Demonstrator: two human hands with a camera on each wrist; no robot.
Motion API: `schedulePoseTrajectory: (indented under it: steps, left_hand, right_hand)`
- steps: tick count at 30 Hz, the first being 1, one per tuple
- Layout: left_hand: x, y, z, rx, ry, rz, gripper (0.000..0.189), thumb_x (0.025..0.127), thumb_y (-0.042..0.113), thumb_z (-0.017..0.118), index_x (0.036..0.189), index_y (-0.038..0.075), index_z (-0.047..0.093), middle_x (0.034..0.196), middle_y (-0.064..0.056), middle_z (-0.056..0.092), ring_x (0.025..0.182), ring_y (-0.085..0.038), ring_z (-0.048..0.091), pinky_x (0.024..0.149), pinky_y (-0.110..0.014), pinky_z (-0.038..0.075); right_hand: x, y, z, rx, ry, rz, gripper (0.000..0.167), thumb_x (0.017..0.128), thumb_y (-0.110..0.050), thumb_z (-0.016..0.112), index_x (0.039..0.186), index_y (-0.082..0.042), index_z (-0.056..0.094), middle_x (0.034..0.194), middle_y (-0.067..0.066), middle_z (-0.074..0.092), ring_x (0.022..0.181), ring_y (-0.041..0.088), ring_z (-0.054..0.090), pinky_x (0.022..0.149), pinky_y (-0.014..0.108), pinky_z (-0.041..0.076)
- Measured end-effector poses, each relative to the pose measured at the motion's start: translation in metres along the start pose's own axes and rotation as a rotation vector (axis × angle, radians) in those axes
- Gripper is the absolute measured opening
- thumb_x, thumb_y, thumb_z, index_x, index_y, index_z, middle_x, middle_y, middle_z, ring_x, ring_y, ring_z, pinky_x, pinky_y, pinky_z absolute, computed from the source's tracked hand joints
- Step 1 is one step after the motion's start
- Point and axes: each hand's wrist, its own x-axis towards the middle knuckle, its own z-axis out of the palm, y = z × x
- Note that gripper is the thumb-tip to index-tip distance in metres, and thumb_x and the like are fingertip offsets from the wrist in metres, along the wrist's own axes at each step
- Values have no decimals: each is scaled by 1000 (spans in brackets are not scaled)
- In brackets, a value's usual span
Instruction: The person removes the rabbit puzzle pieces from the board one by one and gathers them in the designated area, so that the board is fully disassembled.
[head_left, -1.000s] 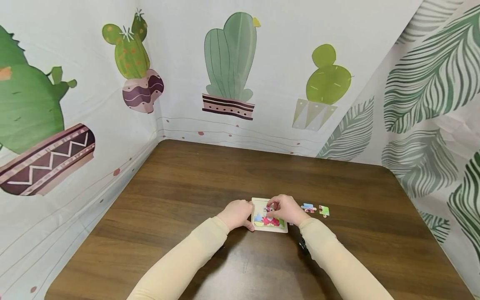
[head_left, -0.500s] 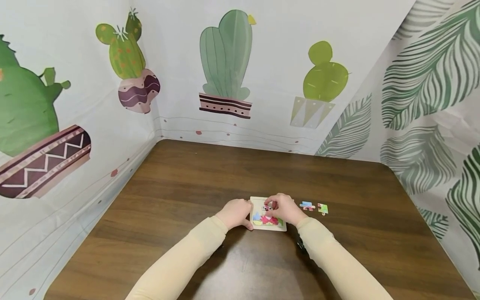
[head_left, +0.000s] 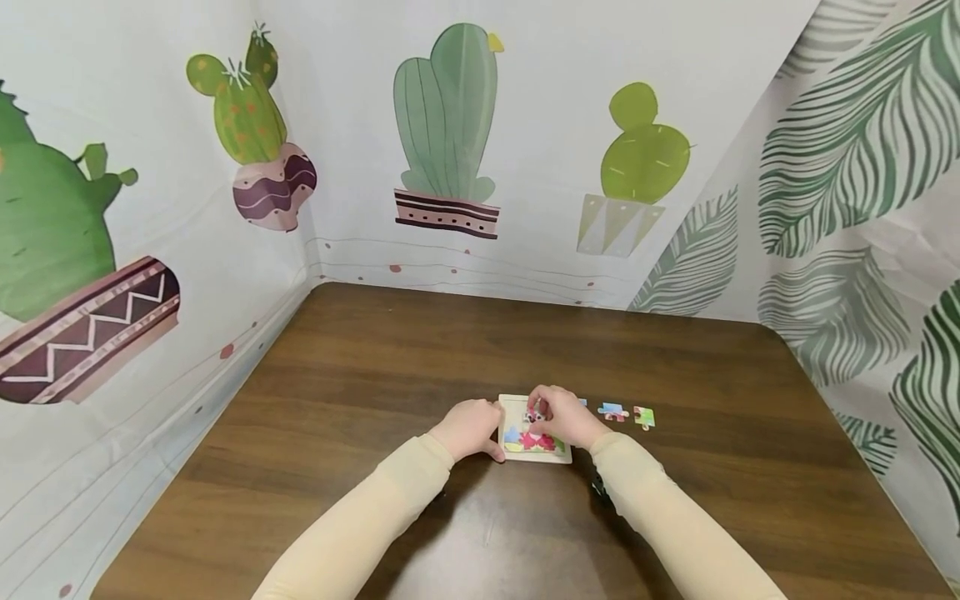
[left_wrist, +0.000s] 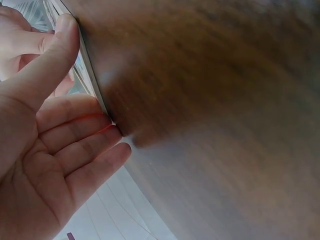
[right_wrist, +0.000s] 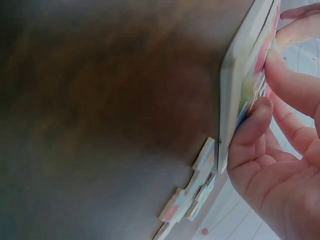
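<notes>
A pale-rimmed puzzle tray lies on the brown table, its near part filled with a pink, green and blue picture. My left hand steadies its left side; in the left wrist view the thumb and fairly straight fingers touch the tray's edge. Over the middle of the tray, my right hand pinches a small puzzle piece between thumb and fingers. That piece is partly covered by the fingers. Seen from the right wrist, the fingertips hover close to the picture beside the tray's rim.
Right of the tray lie a blue and pink loose piece and a green one. Part of another blue piece shows behind the right hand. Printed cloth hangs along the table's far and left edges.
The head view has shifted slightly. My right hand stays over the tray with the puzzle piece, its fingers moving a little, and a loose blue piece now shows behind it. My left hand keeps its place.
</notes>
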Motion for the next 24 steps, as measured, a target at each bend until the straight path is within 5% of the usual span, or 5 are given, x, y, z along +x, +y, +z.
schedulePoseTrajectory:
  steps: [6,13,24]
  left_hand:
    - [0,-1,1,2,-6,-2,48,63,48,83,85,11,62,82,-3,67,70,-16,63,67,-29,51]
    - [0,-1,3,6,-3,3,46,63,48,83,85,12,64,84,-2,67,71,-17,64,67,-30,51]
    - [0,-2,4,16,11,7,45,63,48,83,83,13,63,85,-1,67,73,-18,65,67,-30,51]
  right_hand:
    - [-1,0,-1,51,-25,13,33,77,-8,77,101,-10,53,82,1,55,73,16,50,68,29,46]
    - [-3,0,-1,96,33,59,15,86,-6,67,96,-12,58,81,2,56,74,16,51,69,31,45]
    - [-2,-3,-2,131,36,67,10,91,-4,59,94,-12,55,79,3,53,60,13,53,56,27,46]
